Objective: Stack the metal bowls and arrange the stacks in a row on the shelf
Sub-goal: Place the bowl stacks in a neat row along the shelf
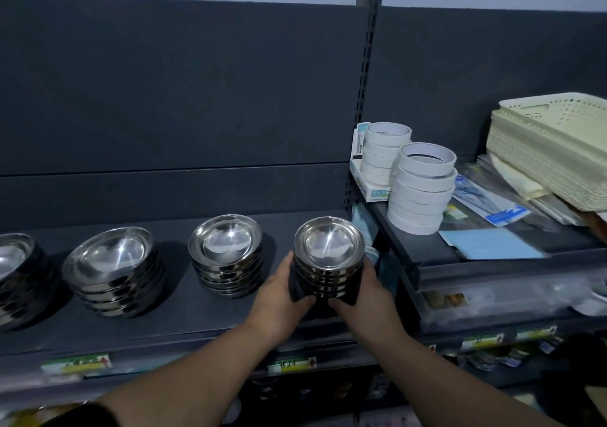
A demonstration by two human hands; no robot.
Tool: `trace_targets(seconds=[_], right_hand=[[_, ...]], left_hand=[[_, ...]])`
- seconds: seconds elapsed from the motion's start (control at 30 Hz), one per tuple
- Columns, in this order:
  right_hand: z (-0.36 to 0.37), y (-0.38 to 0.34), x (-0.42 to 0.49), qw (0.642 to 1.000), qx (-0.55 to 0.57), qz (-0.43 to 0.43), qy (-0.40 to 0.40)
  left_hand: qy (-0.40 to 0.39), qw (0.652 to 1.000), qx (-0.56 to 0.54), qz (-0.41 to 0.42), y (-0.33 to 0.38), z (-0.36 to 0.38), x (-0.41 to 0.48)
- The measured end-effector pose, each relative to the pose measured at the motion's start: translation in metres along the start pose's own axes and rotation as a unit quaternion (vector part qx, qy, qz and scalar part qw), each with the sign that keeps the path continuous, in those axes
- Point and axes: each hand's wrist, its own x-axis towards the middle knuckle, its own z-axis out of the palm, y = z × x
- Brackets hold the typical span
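Two bare forearms come in from the near edge, with a dark sleeve (78, 417) at the near left corner. Price labels (76, 362) sit on the front lip of the shelf (184, 315). Left hand (282, 298) grips the left side of the held stack (329, 256), fingers curled in at its base. Right hand (364, 297) grips the right side the same way. Both hands close on it, fingertips nearly meeting at the near side. Held stack is several nested metal bowls, upright, at the right end of the dark shelf. Fingers hide its base, so cannot tell if it rests on the shelf or is just off it.

Left of it, apart, the second stack (226, 256) sits slightly tilted. Further left is the third stack (113, 269), leaning more, its top bowl tipped. Fourth stack (16, 272) is cut by the left edge. All four are roughly in a row along the shelf.

Right and higher, on a separate shelf section: two columns of white tape rolls (422, 190), blue paper (492, 244) just beside them, and cream perforated baskets (555, 150) stacked at the far right. Slotted upright post (366, 65) divides the dark back panel (180, 98).
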Motion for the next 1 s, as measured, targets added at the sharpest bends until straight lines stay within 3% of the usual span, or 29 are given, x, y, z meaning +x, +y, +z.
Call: trace_targets(seconds=[0.43, 0.7, 0.83, 1.0], right_hand=[[0.011, -0.003, 0.036, 1.000, 0.006, -0.013, -0.011], [0.013, -0.005, 0.023, 0.998, -0.025, 0.050, 0.000], [0.023, -0.011, -0.004, 0.996, -0.069, 0.060, 0.008], [0.053, -0.042, -0.033, 0.991, -0.125, -0.037, -0.036]], left_hand=[[-0.006, 0.996, -0.083, -0.020, -0.005, 0.005, 0.024], [-0.042, 0.997, -0.055, -0.038, -0.016, 0.000, 0.019], [-0.014, 1.000, 0.013, -0.014, -0.027, -0.012, -0.017], [0.084, 0.995, 0.056, 0.016, -0.055, -0.057, -0.065]])
